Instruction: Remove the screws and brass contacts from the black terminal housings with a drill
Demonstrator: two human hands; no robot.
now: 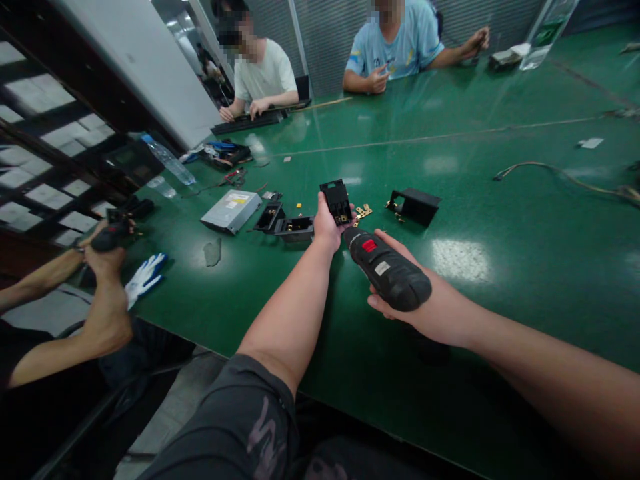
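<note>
My left hand [327,225] is raised above the green table and grips a small black plastic housing [337,201] with brass contacts at its lower end. My right hand [387,300] wraps around a black cordless screwdriver [387,270] with a red button, and its nose points at my left palm, close to it. Loose brass terminal pieces [363,212] lie on the table just beyond my left hand. A black angled bracket [415,205] rests to the right of them, and two black housing parts [289,225] sit to the left.
A silver disc drive [231,211] lies left of the parts. A co-worker's hands [105,257] at the left hold a black tool near a white-and-blue glove [145,280]. Two seated people, a keyboard [247,122], bottles and a cable [560,177] occupy the far table.
</note>
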